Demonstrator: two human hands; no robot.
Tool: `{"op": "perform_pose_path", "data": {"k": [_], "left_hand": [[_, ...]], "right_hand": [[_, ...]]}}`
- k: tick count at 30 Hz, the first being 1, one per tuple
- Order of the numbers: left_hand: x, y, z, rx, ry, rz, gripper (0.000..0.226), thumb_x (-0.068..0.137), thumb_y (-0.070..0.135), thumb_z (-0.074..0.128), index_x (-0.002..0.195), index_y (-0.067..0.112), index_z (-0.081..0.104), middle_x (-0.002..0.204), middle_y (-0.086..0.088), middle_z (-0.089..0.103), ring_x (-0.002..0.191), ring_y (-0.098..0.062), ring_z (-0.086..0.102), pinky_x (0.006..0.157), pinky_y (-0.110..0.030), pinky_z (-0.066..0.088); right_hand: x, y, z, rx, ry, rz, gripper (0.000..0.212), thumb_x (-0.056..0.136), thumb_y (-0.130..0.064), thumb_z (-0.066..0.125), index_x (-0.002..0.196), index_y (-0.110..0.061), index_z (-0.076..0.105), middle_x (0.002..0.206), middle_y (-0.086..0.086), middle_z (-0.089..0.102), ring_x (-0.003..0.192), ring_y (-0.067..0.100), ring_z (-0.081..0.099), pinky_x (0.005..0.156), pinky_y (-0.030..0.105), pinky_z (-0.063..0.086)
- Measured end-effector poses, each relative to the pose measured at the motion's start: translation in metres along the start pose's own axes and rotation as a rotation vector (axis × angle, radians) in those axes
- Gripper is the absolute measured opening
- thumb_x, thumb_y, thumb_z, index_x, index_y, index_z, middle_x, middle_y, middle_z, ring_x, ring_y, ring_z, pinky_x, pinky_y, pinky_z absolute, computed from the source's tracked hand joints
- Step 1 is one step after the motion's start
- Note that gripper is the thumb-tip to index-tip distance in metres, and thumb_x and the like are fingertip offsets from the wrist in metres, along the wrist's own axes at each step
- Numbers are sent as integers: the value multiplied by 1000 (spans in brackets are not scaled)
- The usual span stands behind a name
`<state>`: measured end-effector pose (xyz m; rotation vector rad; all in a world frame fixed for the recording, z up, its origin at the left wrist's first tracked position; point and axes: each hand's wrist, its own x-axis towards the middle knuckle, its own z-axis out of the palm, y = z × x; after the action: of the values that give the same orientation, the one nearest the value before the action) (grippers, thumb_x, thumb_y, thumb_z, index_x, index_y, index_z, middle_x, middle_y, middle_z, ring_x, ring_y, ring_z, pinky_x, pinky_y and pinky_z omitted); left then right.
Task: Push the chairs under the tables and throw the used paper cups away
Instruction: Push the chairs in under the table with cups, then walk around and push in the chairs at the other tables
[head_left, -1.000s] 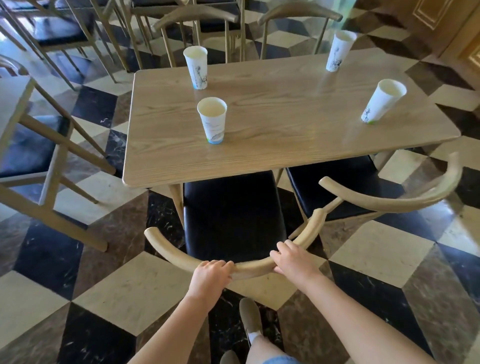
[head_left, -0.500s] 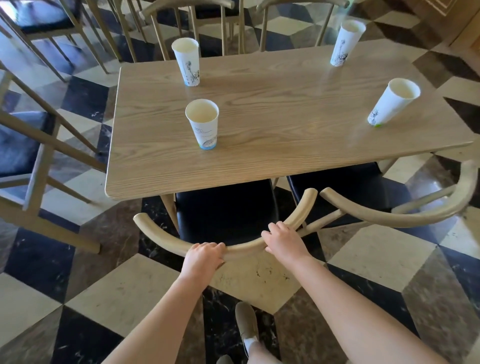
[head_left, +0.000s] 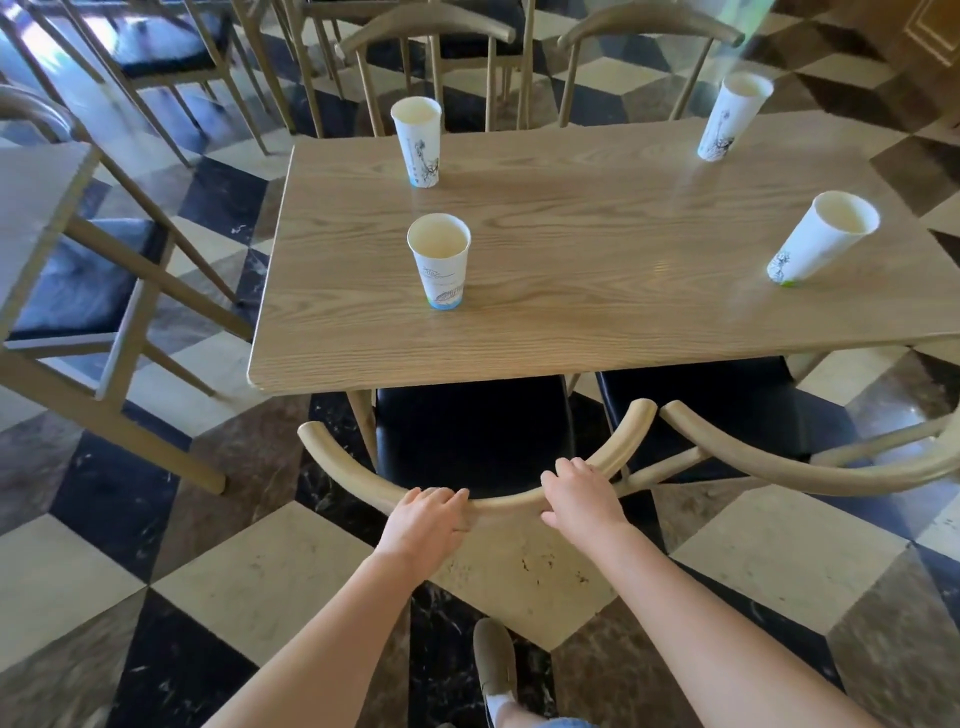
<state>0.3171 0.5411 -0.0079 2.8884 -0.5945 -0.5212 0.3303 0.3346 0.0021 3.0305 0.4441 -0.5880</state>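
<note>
A wooden chair with a curved backrest (head_left: 343, 465) and black seat (head_left: 470, 431) stands at the near edge of the wooden table (head_left: 597, 312), its seat partly under the top. My left hand (head_left: 428, 525) and my right hand (head_left: 579, 496) both rest on the backrest, fingers curled over it. Several white paper cups stand on the table: one near me (head_left: 440, 267), one at the far left (head_left: 418, 140), one at the far right (head_left: 732, 114), one at the right edge (head_left: 823, 236). A second chair (head_left: 810, 470) stands to the right, also partly under the table.
Two more chairs (head_left: 426, 31) stand at the table's far side. Another table and chair (head_left: 78, 275) stand to the left, close to this table's corner. The floor is a checkered marble pattern. My shoe (head_left: 493, 657) is just behind the chair.
The chair has slid forward under the table with both hands on its backrest; less of the black seat shows. I have stepped closer to the table.
</note>
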Motion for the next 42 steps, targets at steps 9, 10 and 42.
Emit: {"op": "perform_pose_path", "data": {"k": [9, 10, 42], "left_hand": [[-24, -35, -48, -19, 368, -151, 27, 77, 32, 70, 96, 13, 66, 83, -2, 68, 80, -22, 66, 72, -36, 52], [-29, -43, -55, -15, 385, -182, 25, 74, 31, 73, 91, 13, 66, 79, -1, 67, 75, -22, 66, 68, -36, 53], [-99, -439, -186, 105, 556, -291, 56, 87, 52, 48, 133, 21, 44, 134, -5, 51, 124, -22, 43, 104, -42, 31]], "right_hand": [[35, -65, -49, -5, 154, -220, 36, 93, -44, 46, 114, -16, 53, 112, 6, 57, 106, 26, 50, 90, 38, 38], [40, -76, -57, -16, 177, -251, 36, 93, -44, 45, 114, -16, 53, 111, 6, 57, 105, 26, 50, 89, 38, 38], [245, -429, -203, 33, 385, -278, 40, 91, -42, 48, 123, -19, 50, 121, 7, 55, 109, 26, 49, 91, 39, 38]]}}
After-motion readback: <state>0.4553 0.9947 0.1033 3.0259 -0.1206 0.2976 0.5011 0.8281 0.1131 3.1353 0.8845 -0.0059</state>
